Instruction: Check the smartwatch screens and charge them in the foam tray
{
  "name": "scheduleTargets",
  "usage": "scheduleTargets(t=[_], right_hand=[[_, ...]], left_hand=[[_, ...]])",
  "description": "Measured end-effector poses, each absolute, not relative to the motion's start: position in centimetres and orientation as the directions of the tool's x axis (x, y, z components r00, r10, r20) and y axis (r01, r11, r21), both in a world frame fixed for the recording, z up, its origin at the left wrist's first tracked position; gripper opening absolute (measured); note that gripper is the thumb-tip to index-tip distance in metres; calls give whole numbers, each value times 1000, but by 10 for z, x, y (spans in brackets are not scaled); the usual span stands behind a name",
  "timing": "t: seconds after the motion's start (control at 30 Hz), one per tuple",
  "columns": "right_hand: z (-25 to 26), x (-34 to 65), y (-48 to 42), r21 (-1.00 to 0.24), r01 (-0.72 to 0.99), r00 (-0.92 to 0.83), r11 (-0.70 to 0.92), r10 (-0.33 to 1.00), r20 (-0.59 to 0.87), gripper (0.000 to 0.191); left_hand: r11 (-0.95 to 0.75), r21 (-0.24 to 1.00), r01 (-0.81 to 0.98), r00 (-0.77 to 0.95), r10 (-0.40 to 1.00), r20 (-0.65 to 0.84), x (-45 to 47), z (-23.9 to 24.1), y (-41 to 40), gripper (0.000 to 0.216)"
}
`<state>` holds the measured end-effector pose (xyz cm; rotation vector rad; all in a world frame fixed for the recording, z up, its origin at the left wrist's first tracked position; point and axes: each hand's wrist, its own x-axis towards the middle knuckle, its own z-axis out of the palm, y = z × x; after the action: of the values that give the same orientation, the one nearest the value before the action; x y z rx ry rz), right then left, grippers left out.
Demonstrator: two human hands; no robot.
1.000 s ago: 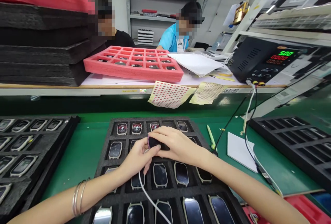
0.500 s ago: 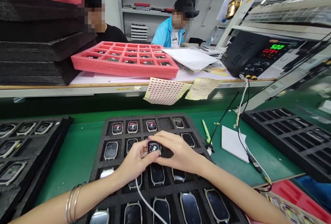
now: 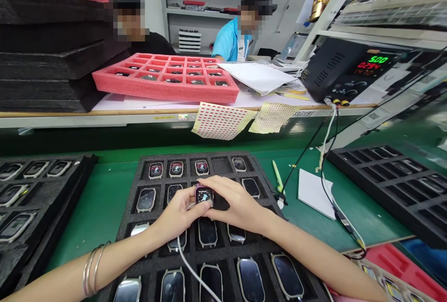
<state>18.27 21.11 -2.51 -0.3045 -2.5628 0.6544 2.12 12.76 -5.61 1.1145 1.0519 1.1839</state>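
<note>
A small smartwatch body (image 3: 204, 195) with a lit screen is pinched between both hands above a black foam tray (image 3: 141, 169). My left hand (image 3: 174, 218) grips its left side, and a white cable (image 3: 193, 271) runs from under that hand toward me. My right hand (image 3: 237, 206) closes around the watch's right side and top. The tray holds several watch bodies in its cells; three in the far row (image 3: 176, 169) show lit faces, the near ones (image 3: 249, 283) are dark.
Black foam trays lie at the left (image 3: 21, 190) and right (image 3: 394, 178). A pink foam tray (image 3: 164, 89) sits on the raised shelf, beside a power supply (image 3: 349, 76) with lit digits. Two people sit behind it. A white card (image 3: 314, 192) and a pen (image 3: 277, 176) lie on the green mat.
The watch's screen went from dark to lit while both hands stayed on it. The power supply's red reading changed from zeros to a number. The view shifted slightly.
</note>
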Motion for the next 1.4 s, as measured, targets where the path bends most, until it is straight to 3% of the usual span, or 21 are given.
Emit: scheduleTargets(t=[0.53,0.8,0.9,1.03,1.2,1.4], right_hand=[[-26,184,213,-490,96,-880,866,304,365,47],[-16,186,228,-565,78,-884,821,319,341,43],[-15,189,263,-606,117,-854,787,391,343,46],[-26,196,304,-472,330,-830,818,489,268,41],[-18,213,312,-376,347,-891,859,427,153,46],[6,235,321,-273,452,-889,849,453,-63,22]], left_hand=[[80,988,-134,115,991,-65,22,-53,126,22],[97,993,-64,143,986,-87,23,-53,124,38],[154,988,-24,156,977,-149,24,-56,123,47],[181,983,-12,171,969,-176,25,-55,121,39],[178,984,-8,205,963,-173,26,-54,122,37],[174,985,-10,218,961,-168,26,-58,124,36]])
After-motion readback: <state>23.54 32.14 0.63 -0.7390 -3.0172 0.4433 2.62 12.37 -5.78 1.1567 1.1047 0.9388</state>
